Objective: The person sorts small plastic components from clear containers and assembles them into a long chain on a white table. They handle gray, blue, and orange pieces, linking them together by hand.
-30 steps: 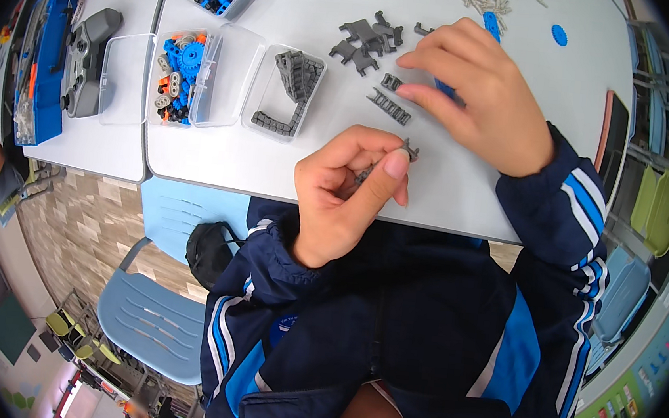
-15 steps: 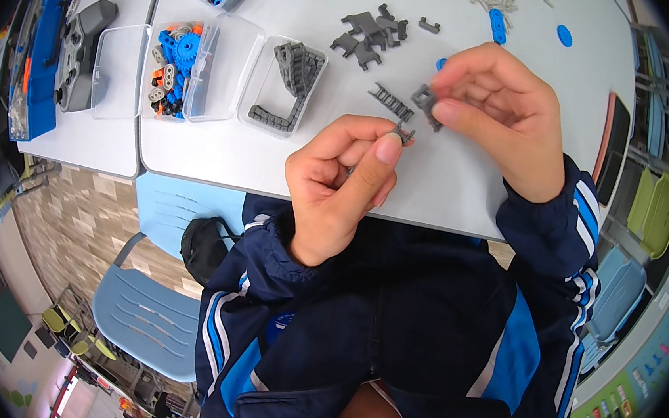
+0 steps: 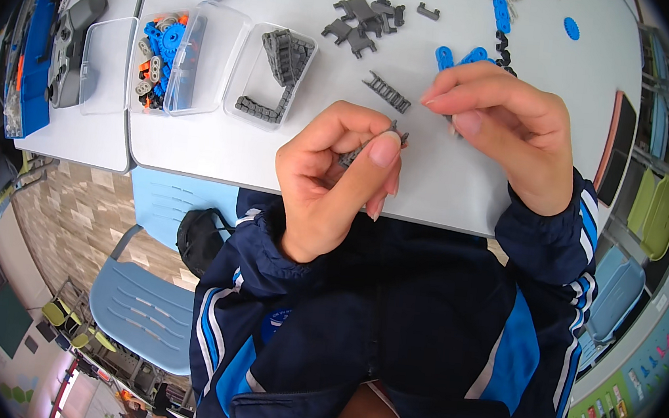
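Note:
My left hand (image 3: 333, 177) is closed over dark grey track links (image 3: 351, 156). A small end of them pokes up between thumb and forefinger, and the rest is partly hidden in the palm. My right hand (image 3: 512, 129) hovers just to the right, its fingers curled and the thumb bent in. Only a tiny bit of something shows by that thumb, too little to name. Between and beyond the hands, a short dark grey track strip (image 3: 387, 92) lies on the white table (image 3: 196, 149).
Loose dark grey pieces (image 3: 358, 24) lie farther back. Blue connectors (image 3: 475, 56) and a black chain (image 3: 502, 52) sit behind my right hand. On the left stand a clear box (image 3: 234, 105) with grey track, a box of mixed parts (image 3: 133, 96), and a grey game controller (image 3: 69, 58).
The dark grey piece seen at my right fingertips is no longer visible there. My right hand has shifted slightly right and down; my left hand has turned a little, showing more links.

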`<action>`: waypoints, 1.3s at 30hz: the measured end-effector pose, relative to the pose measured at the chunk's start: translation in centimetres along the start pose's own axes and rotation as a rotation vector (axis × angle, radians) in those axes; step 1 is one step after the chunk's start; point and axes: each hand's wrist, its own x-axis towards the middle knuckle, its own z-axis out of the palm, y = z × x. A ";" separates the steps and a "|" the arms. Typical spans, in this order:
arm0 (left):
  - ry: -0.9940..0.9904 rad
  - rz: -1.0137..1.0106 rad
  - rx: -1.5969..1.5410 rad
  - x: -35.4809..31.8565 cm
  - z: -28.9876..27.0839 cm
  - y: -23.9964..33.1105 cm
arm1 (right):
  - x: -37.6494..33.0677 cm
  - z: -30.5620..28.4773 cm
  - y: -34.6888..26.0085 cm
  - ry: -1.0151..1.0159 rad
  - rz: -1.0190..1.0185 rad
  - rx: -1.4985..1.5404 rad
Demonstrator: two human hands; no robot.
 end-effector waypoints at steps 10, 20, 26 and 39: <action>0.034 -0.052 0.060 -0.1 0.4 0.6 | -0.7 0.6 -0.7 0.044 0.096 0.074; 0.017 -0.032 0.099 -0.1 0.5 0.2 | -0.3 0.8 -0.4 0.094 0.071 0.131; 0.003 -0.023 0.085 -0.1 0.3 0.2 | -1.0 -0.3 -0.4 0.246 0.292 0.075; -0.035 0.003 0.216 0.0 0.4 -0.2 | -0.6 0.4 -0.6 0.161 0.172 0.128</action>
